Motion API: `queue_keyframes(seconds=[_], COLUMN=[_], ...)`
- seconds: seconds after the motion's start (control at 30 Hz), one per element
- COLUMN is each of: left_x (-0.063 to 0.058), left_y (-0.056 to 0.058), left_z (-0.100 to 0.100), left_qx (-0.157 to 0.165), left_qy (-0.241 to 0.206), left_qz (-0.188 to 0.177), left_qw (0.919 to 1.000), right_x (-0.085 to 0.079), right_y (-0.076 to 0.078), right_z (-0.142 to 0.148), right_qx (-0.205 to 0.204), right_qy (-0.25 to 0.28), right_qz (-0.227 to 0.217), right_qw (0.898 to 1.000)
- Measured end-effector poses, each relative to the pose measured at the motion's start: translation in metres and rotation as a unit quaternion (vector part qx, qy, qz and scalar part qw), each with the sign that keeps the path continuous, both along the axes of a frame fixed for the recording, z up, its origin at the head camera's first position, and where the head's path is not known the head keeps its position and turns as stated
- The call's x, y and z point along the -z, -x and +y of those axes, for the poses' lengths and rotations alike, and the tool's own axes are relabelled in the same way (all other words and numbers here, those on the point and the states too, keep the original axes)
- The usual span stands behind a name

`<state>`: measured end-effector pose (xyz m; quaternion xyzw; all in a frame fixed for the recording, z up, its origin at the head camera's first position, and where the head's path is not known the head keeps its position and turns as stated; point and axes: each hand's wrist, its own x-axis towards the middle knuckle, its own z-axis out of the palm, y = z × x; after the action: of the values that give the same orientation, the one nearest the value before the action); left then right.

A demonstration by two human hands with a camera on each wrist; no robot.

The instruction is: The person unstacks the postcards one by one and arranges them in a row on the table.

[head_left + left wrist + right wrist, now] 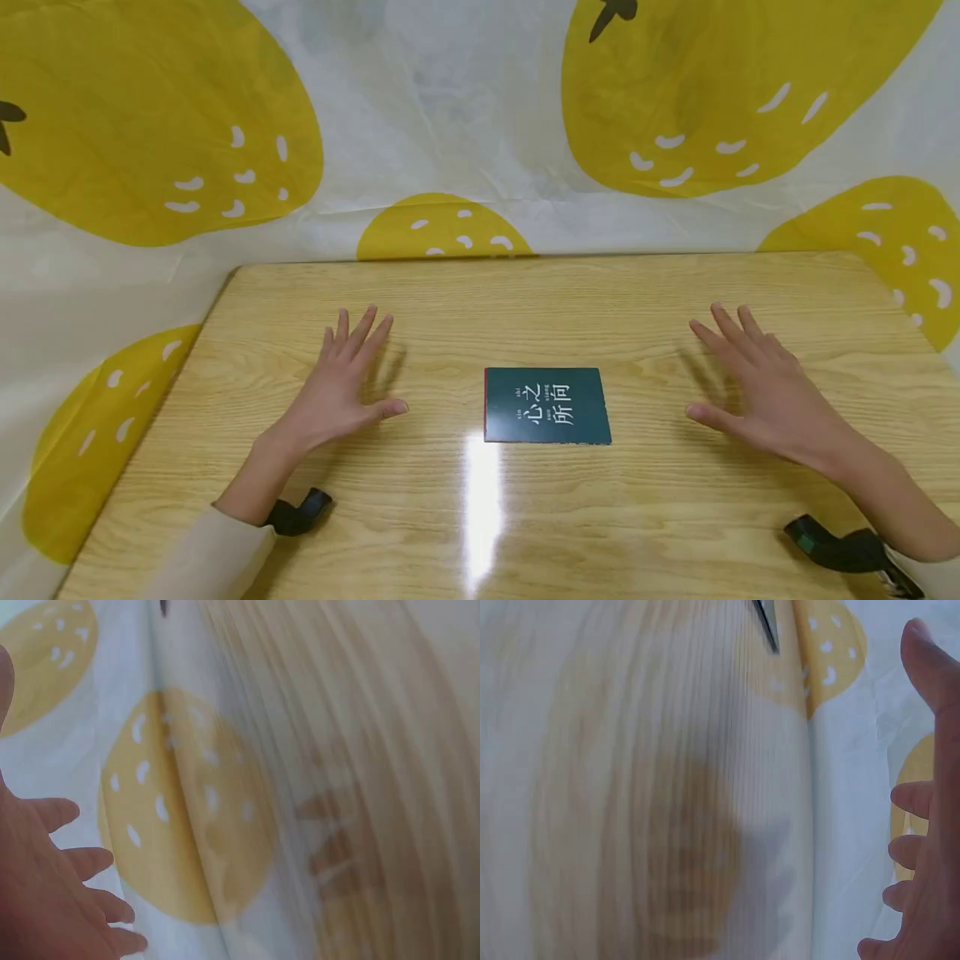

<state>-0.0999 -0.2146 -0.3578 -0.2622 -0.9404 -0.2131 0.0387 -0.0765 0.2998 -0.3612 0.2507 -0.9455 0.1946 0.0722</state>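
Booklet (pixel 547 406) with dark green cover and white characters lies flat on the wooden table (pixel 637 517), between your left hand (pixel 337 392) and your right hand (pixel 772 396), well apart from both. The left hand is spread, with the thumb held away from the fingers, and it grips nothing; the right hand is spread in similar manner, also holding nothing. Both seem to be raised above the wood, because their shadows (pixel 395 367) fall beside them. In my judgement, the main risk comes from the thinness of the booklet: if you press on it from above, your fingertips may slide on the glossy cover and push it sideways. If you pinch only the cover, it could come open and bend. Please be careful also with the left black device (pixel 300 514) and the right black device (pixel 836 547) at your wrists, which might knock the table when a wrist goes too low. The bright reflection (pixel 482 508) at the lower left corner could hide that edge from you
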Motion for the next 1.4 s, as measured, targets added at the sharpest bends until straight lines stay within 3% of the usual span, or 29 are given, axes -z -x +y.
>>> queue_keyframes(seconds=[0.13,0.27,0.53,0.7,1.07,1.4], left_x=[0.003,0.006,0.011,0.018,0.030,0.037], left_y=[-0.003,-0.008,-0.013,-0.014,-0.016,-0.013], left_z=[0.016,0.031,0.056,0.067,0.087,0.096], left_qx=[-0.005,-0.013,0.017,0.030,0.042,0.066], left_qy=[-0.064,-0.129,-0.193,-0.205,-0.216,-0.197], left_qz=[-0.033,-0.082,-0.118,-0.129,-0.162,-0.149], left_qw=[0.9974,0.9882,0.9739,0.9698,0.9620,0.9667], right_x=[0.002,0.003,0.009,0.015,0.026,0.034], right_y=[-0.004,-0.008,-0.012,-0.011,-0.010,-0.011], right_z=[-0.015,-0.031,-0.052,-0.061,-0.077,-0.087], right_qx=[-0.012,-0.023,-0.041,-0.058,-0.072,-0.037], right_qy=[0.051,0.100,0.149,0.176,0.172,0.148], right_qz=[-0.014,-0.040,-0.075,-0.082,-0.089,-0.095], right_qw=[0.999,0.994,0.985,0.979,0.978,0.984])
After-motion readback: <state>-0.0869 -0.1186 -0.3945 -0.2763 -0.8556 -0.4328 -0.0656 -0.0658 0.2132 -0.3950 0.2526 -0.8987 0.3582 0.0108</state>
